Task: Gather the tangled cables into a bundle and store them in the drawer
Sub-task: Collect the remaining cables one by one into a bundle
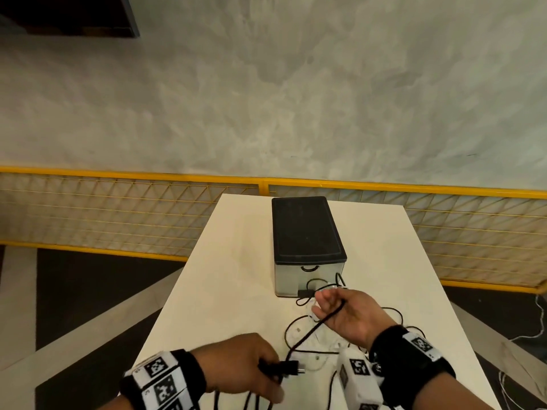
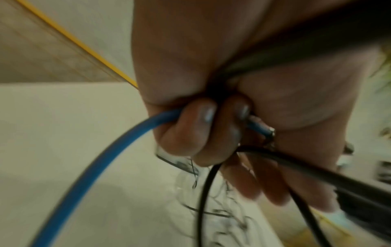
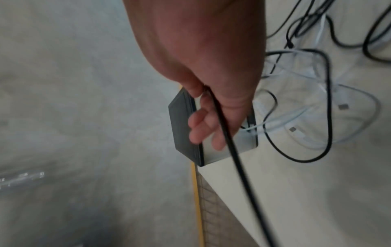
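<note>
A tangle of black and white cables [image 1: 310, 341] lies on the white table [image 1: 231, 291] in front of a small drawer unit [image 1: 306, 229] with a black top; its drawer [image 1: 307, 276] is closed. My left hand [image 1: 272, 377] grips several cables near the front edge, among them a blue cable [image 2: 95, 160] and a black plug end [image 1: 291, 369]. One black cable [image 1: 313, 328] runs taut from there up to my right hand [image 1: 322, 306], which holds it palm-up just before the drawer front. In the right wrist view that black cable [image 3: 232, 158] passes between thumb and fingers [image 3: 201, 127].
A yellow mesh fence [image 1: 118, 208] runs behind the table, with a grey wall beyond it. White cables [image 3: 306, 133] with loose plugs lie beside the drawer unit [image 3: 186, 133]. More thin cable lies on the floor at right [image 1: 527, 335].
</note>
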The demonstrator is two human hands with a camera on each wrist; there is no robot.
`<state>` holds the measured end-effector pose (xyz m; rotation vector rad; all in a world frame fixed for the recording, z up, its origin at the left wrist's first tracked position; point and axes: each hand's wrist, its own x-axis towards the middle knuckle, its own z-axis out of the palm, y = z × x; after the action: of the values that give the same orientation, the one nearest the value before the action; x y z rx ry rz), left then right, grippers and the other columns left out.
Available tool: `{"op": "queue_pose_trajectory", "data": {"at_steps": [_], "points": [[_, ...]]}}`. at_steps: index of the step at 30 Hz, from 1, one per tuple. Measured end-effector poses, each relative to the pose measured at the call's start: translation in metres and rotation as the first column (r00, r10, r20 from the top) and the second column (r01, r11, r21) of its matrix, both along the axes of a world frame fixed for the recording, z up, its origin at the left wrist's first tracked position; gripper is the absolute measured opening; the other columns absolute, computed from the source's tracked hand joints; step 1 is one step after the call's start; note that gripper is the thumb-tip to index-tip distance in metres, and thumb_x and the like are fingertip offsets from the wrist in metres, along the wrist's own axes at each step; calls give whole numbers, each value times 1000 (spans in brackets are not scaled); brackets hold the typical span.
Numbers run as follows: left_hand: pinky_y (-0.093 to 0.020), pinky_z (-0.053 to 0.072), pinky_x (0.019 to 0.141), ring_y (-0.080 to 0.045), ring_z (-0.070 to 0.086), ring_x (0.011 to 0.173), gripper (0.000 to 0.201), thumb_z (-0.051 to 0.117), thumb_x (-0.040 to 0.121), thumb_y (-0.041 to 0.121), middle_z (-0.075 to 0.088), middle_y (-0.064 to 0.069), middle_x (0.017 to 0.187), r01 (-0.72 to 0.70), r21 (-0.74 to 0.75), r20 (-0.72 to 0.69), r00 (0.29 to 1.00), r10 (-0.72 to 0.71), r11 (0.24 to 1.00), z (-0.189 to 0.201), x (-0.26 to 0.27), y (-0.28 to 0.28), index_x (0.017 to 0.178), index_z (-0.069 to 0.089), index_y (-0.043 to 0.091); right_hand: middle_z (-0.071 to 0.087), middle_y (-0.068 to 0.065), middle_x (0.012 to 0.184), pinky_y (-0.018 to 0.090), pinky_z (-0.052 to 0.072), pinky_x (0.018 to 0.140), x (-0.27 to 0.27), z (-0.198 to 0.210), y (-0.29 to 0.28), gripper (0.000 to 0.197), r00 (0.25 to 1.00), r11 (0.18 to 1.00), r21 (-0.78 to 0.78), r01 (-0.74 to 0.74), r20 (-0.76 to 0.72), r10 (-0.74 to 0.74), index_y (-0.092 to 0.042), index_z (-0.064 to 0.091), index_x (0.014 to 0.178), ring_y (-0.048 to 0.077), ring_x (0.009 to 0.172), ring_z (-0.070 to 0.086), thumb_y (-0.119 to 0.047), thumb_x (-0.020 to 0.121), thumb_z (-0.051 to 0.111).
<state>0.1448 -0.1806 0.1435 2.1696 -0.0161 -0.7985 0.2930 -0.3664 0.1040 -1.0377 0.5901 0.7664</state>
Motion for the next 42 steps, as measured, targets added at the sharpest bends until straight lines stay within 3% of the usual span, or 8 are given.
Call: {"op": "queue_pose_trajectory", "data": {"at_steps": [3,7,13,19,25,34,38,42], "points": [[-23,42,73,-4,58,74,20,76,73,46,60,11,74,-206,65,169,967,193,976,-15,-2,22,70,66,29,72,16,70,50,51,77,-3,-3,-3,29,997,997,16,-79,16,78,-10,55,82,30,65,75,-17,103,36],[-20,35,58,-1,46,57,25,77,76,32,53,7,63,-565,-182,403,703,585,805,-13,23,2,66,58,19,72,17,95,42,49,71,-24,-3,7,25,975,975,33,-221,37,219,-13,58,85,31,78,70,-20,101,40],[-37,51,73,-14,63,75,14,75,63,32,64,6,73,-480,-115,377,789,486,869,-38,44,-38,66,62,29,65,17,78,34,34,62,-41,8,17,25,958,957,48,-288,6,288,-14,55,77,24,53,48,-11,93,37],[-13,43,74,6,59,76,18,73,79,19,69,13,91,-220,-201,316,908,275,955,-36,33,-34,93,72,30,75,15,84,56,38,101,-39,15,11,21,955,956,13,-294,-28,294,-14,59,86,33,80,67,-21,99,43],[-22,42,70,-3,54,70,11,79,77,28,63,5,77,-61,-130,41,997,67,990,-9,7,-11,76,68,26,72,8,72,44,55,73,-8,1,0,29,986,984,-48,-169,-6,169,-12,57,81,25,77,73,-23,102,38],[1,34,61,12,51,58,11,67,90,28,56,25,60,158,23,-31,987,-158,987,12,-10,3,92,70,18,61,7,60,33,58,53,-13,-4,6,33,992,988,-94,-122,-38,119,-6,57,81,21,45,66,-16,104,35],[-15,35,54,4,44,52,16,73,83,31,54,14,60,-179,-64,146,972,186,982,5,5,-5,76,65,21,68,16,80,54,53,78,-19,-3,12,31,995,994,-45,-97,-16,97,-2,54,96,30,69,72,-17,106,28],[-19,42,50,-3,48,51,23,76,76,33,62,2,70,-560,-280,191,763,617,780,-6,31,-32,79,62,14,71,25,95,61,41,100,-33,3,24,35,988,986,62,-155,-11,156,4,54,113,36,88,66,-16,103,28]]}}
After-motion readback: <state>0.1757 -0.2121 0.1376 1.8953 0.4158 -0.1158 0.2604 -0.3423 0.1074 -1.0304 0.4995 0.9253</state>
